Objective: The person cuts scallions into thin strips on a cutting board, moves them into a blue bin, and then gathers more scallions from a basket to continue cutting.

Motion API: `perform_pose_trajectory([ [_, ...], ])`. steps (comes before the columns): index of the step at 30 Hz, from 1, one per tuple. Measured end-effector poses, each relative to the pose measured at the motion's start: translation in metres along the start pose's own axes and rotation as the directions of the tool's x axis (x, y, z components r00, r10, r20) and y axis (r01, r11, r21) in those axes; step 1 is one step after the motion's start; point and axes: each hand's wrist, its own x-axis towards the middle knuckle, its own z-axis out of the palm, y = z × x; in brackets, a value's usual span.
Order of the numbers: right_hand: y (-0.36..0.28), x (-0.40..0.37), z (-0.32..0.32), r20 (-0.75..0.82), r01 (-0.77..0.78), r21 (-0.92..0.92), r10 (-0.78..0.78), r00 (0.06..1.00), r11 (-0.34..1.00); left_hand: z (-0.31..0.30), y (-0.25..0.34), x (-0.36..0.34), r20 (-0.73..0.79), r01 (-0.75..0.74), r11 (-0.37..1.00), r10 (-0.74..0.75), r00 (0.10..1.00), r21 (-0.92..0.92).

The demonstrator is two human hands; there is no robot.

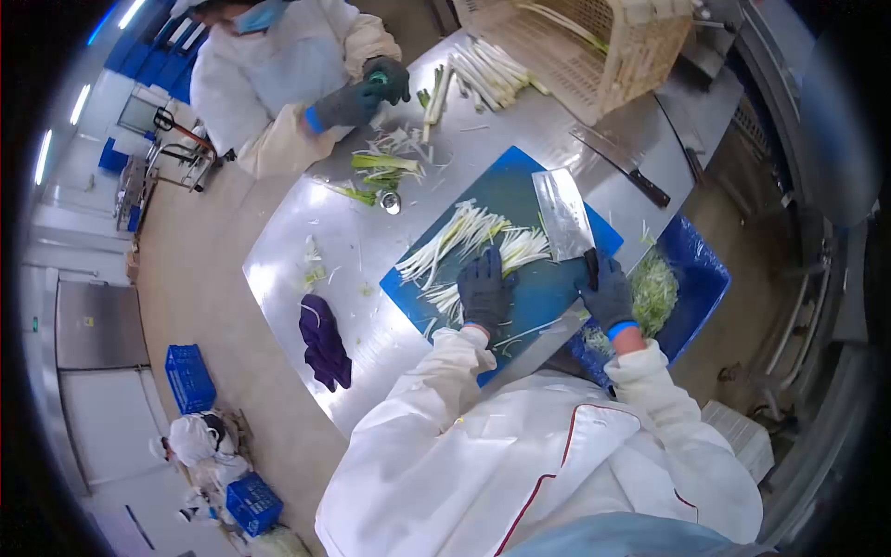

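A blue cutting board (543, 302) lies on the steel table, with sliced white and pale green stalks (455, 237) spread over it. My left hand (485, 290), in a dark glove, rests on the stalks near the board's middle; its fingers lie flat and apart. In my right hand (608, 292), also gloved, is the black handle of a wide cleaver (562, 213). The cleaver's blade points away from me over the board, at the right end of the stalks. Shredded greens (654, 292) fill part of a blue bin (701, 278) to the right.
Across the steel table (278, 232), a co-worker (297, 74) in dark gloves handles stalks. A plastic crate (640, 65), a second knife (631, 172), whole stalks (492, 74) and a purple cloth (323, 343) are around the board. Blue crates (189, 378) stand on the floor at left.
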Motion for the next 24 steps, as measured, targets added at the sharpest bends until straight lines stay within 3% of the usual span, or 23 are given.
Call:
perform_pose_trajectory([
  [2, 0.002, 0.014, 0.026, -0.021, -0.072, -0.114, 0.070, 0.997, 0.991, -0.003, -0.002, -0.001, 0.045, 0.016, 1.000, -0.016, 0.999, -0.005],
  [6, 0.017, 0.028, 0.030, 0.036, -0.084, -0.083, 0.088, 0.996, 0.993, -0.011, -0.007, -0.011, 0.129, 0.051, 0.999, -0.051, 0.990, -0.002],
  [9, 0.046, 0.052, 0.020, 0.213, -0.114, 0.216, 0.067, 0.975, 0.970, -0.009, -0.007, -0.022, 0.085, 0.061, 0.998, -0.061, 0.994, 0.004],
  [10, 0.023, 0.043, -0.009, 0.260, -0.178, 0.294, 0.101, 0.960, 0.939, -0.018, -0.002, -0.024, 0.122, 0.092, 0.995, -0.097, 0.988, 0.045],
  [11, 0.044, 0.047, -0.006, 0.239, -0.081, 0.227, 0.025, 0.971, 0.970, -0.007, -0.010, -0.029, 0.044, 0.030, 0.999, -0.030, 0.999, -0.011],
  [12, 0.037, 0.043, -0.020, 0.184, -0.009, 0.043, 0.001, 0.983, 0.999, -0.038, -0.002, -0.019, 0.245, 0.121, 0.990, -0.100, 0.964, -0.073],
  [13, 0.024, 0.034, -0.031, 0.138, 0.059, -0.139, -0.039, 0.990, 0.989, -0.054, 0.000, -0.014, 0.209, 0.119, 0.984, -0.089, 0.974, -0.135],
  [14, 0.027, 0.024, -0.030, 0.090, 0.115, -0.139, -0.103, 0.991, 0.984, -0.048, -0.010, -0.011, 0.056, 0.043, 0.989, -0.036, 0.998, -0.138],
  [15, 0.030, 0.018, -0.030, 0.033, 0.172, -0.138, -0.169, 0.985, 0.975, -0.054, -0.016, -0.001, 0.009, 0.021, 0.994, -0.020, 1.000, -0.103],
  [16, 0.033, 0.012, -0.031, -0.025, 0.226, -0.140, -0.231, 0.973, 0.964, -0.036, -0.039, 0.012, -0.194, -0.092, 0.981, 0.058, 0.979, -0.168],
  [17, 0.029, 0.005, -0.032, 0.010, 0.198, -0.127, -0.198, 0.980, 0.972, -0.053, -0.045, 0.030, -0.069, -0.005, 0.981, -0.008, 0.998, -0.195],
  [19, 0.015, -0.006, -0.032, 0.075, 0.140, -0.093, -0.133, 0.988, 0.986, -0.062, -0.062, 0.063, -0.141, 0.033, 0.974, -0.066, 0.988, -0.226],
  [20, 0.012, -0.010, -0.030, 0.076, 0.184, -0.070, -0.179, 0.981, 0.980, -0.062, -0.069, 0.075, -0.081, 0.086, 0.987, -0.098, 0.992, -0.138],
  [22, 0.009, -0.012, -0.022, 0.117, 0.162, -0.039, -0.156, 0.981, 0.986, 0.009, -0.116, 0.095, 0.001, 0.087, 0.989, -0.087, 0.996, -0.118],
  [24, 0.004, -0.017, -0.018, 0.129, 0.171, -0.016, -0.167, 0.977, 0.985, 0.036, -0.118, 0.095, 0.095, 0.099, 0.992, -0.092, 0.991, -0.074],
])
